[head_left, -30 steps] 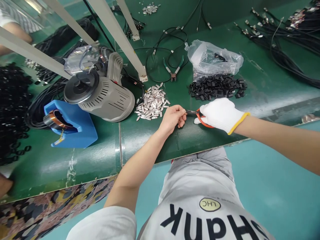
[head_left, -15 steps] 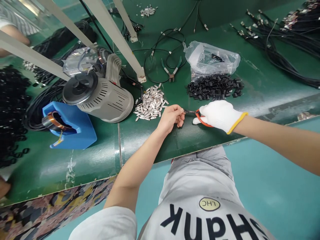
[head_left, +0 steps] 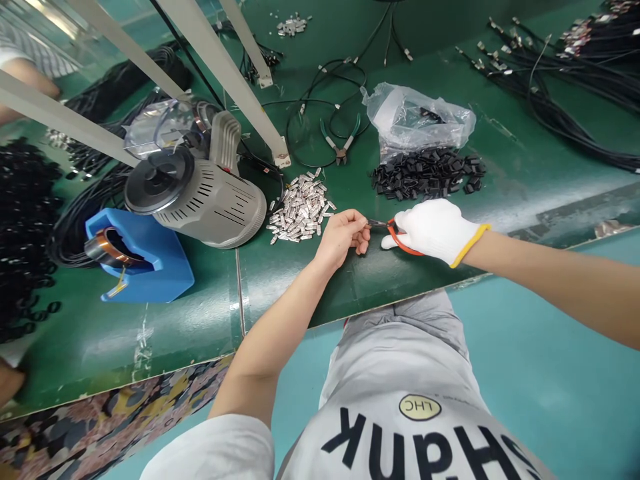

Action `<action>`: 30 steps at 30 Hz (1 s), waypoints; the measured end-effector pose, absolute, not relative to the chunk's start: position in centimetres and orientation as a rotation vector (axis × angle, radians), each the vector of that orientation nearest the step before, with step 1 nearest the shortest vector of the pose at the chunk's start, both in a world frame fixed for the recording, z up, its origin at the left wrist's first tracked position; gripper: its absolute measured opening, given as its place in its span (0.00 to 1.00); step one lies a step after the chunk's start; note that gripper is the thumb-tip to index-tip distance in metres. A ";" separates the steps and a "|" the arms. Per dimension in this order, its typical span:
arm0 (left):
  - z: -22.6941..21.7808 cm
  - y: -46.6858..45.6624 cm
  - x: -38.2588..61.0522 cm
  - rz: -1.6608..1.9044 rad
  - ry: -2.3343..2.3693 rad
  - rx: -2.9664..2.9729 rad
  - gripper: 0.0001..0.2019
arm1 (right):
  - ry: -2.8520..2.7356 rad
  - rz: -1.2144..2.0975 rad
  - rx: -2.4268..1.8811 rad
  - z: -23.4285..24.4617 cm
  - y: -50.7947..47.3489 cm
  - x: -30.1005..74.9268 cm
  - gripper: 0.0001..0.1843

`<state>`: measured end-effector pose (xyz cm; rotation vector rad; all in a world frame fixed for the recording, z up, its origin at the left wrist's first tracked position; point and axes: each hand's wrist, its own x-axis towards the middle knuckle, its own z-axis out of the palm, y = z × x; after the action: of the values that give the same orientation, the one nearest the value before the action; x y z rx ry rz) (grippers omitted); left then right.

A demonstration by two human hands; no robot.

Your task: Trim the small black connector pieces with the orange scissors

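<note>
My right hand (head_left: 436, 230), in a white knit glove with a yellow cuff, is closed round red-handled pliers (head_left: 403, 245). The pliers' dark jaws point left and meet the fingertips of my bare left hand (head_left: 345, 235). Those fingers are pinched together on something too small to make out. Just beyond my left hand lies a pile of small silver metal connectors (head_left: 301, 207). Past my right hand spreads a heap of small black plastic pieces (head_left: 425, 175), beside a clear plastic bag (head_left: 425, 120).
Green-handled cutters (head_left: 341, 143) lie by looped black cables (head_left: 320, 87). On the left stand a grey machine (head_left: 213, 200) and a blue tape dispenser (head_left: 150, 260). White metal posts (head_left: 240, 80) rise from the green table (head_left: 280, 287). Cable bundles (head_left: 560, 113) lie far right. Another person's arm (head_left: 30, 80) shows upper left.
Both hands and the pliers keep nearly the same pose, the right hand a touch further left. The whole view has shifted slightly.
</note>
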<state>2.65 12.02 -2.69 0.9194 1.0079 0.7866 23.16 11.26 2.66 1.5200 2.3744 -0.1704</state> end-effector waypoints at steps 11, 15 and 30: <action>-2.4 12.2 2.5 0.731 1.020 0.898 0.13 | 2.347 -0.192 1.576 2.5 10.7 23.3 0.45; -2.7 12.1 2.6 0.734 0.972 0.865 0.13 | 2.387 -0.088 1.575 2.8 10.1 23.5 0.43; -2.6 11.6 3.3 0.817 1.020 0.787 0.10 | 2.427 0.076 1.498 3.2 9.7 23.1 0.39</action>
<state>3.34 11.59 -2.62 0.7869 1.0204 0.8168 23.14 9.74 3.17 1.4980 2.4275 0.0765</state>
